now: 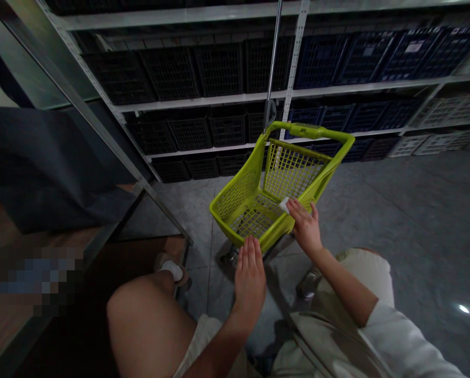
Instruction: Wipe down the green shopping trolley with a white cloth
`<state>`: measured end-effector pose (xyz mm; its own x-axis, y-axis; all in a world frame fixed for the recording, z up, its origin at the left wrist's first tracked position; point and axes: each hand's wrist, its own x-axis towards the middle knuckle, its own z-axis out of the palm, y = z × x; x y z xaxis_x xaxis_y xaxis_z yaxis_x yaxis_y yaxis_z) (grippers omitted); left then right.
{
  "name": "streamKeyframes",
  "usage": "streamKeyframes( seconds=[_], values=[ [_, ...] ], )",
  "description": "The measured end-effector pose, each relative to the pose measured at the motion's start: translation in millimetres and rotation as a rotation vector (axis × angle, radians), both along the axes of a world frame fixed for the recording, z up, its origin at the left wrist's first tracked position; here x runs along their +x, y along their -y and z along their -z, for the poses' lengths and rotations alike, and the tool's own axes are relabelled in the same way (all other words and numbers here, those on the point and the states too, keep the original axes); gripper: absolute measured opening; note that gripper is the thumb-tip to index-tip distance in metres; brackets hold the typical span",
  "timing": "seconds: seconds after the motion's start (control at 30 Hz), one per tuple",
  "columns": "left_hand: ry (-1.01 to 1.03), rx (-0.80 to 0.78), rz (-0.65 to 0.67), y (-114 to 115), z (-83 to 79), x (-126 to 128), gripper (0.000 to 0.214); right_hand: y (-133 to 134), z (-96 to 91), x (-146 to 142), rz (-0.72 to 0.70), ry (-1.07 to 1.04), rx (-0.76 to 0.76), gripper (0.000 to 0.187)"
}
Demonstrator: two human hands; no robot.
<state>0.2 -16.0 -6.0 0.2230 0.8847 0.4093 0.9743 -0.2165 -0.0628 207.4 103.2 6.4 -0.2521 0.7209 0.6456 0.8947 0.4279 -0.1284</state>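
Observation:
A small lime-green shopping cart [238, 202] stands on the grey floor in front of me, its handle [317, 132] on the far side. My right hand [306, 223] rests on the cart's near right rim, fingers closed on a small white cloth [284, 205] pressed against the inside of the basket. My left hand [249, 273] is flat, fingers together and stretched out, touching the basket's near corner from outside. My bare knees and light shorts fill the bottom of the view.
Metal shelving [219, 100] with rows of dark and blue plastic crates [321, 60] runs along the back. A grey metal rack frame [140, 184] slants at left. A metal pole [273, 58] hangs behind the cart. Grey tiled floor [416, 220] lies to the right.

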Motion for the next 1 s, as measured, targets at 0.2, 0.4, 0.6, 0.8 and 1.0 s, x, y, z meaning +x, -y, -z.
streamKeyframes(
  seconds=[0.2,0.4,0.6,0.8,1.0],
  values=[
    [-0.009,-0.010,0.001,-0.5,-1.2,-1.9,0.065,59.8,7.2,-59.5,-0.384,0.167,-0.023,0.073],
    [0.014,-0.015,0.002,0.7,-2.3,-0.9,0.068,0.6,-4.0,5.2,-0.147,0.099,-0.010,0.079],
    [-0.033,-0.006,-0.010,0.0,-2.8,2.5,0.060,18.9,1.7,-17.5,-0.045,0.044,-0.044,0.079],
    [-0.008,0.000,-0.003,-0.4,-1.2,0.4,0.060,57.3,6.8,-52.4,-0.414,0.189,-0.030,0.075],
    [-0.010,-0.002,-0.014,0.1,0.1,2.5,0.065,-13.1,-6.7,17.4,-0.092,0.105,0.010,0.076]
  ],
)
